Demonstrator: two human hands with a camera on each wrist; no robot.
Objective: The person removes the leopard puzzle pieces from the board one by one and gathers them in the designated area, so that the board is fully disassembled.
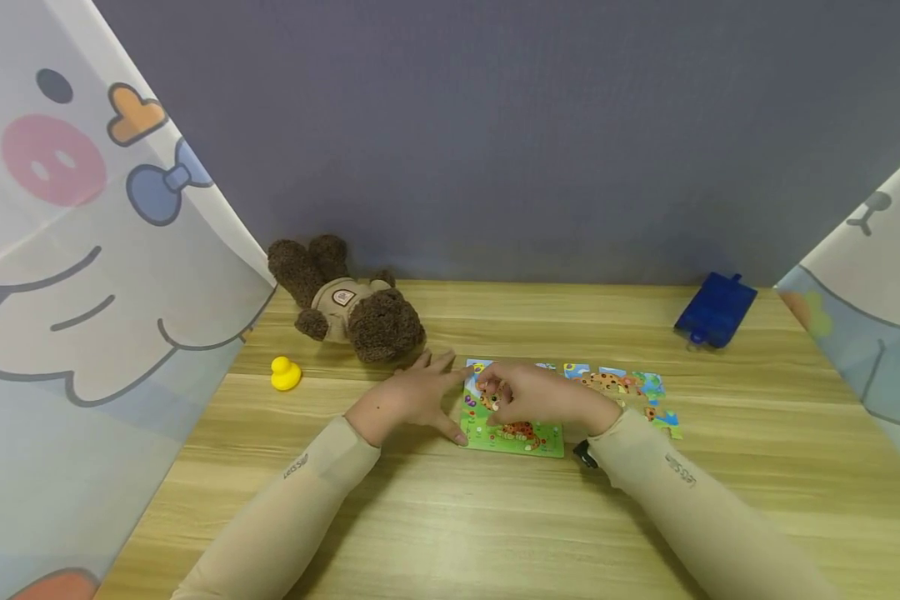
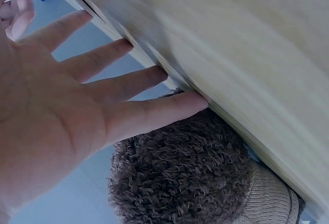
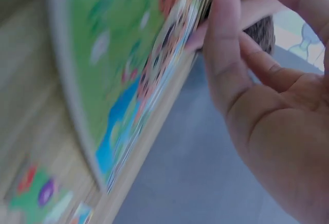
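Observation:
A flat jigsaw puzzle board (image 1: 487,442) with a spotted cat on green grass lies on the wooden table. My left hand (image 1: 420,400) spreads at its left edge, thumb by the lower left corner. In the left wrist view its straight fingers (image 2: 123,85) rest their tips on the tabletop. Over the board's upper part is my right hand (image 1: 536,396), fingers bent and thumb apart from the index finger, with no piece showing between them. The right wrist view has the thumb (image 3: 223,44) close over the picture. Loose puzzle pieces (image 1: 648,383) lie to the right, partly behind the right wrist.
A brown teddy bear (image 1: 386,325) in a beige top lies behind the left hand. A yellow rubber duck (image 1: 286,375) stands at the left. At the back right is a blue pouch-like thing (image 1: 716,310). A grey wall (image 1: 495,150) rises behind the table (image 1: 450,533).

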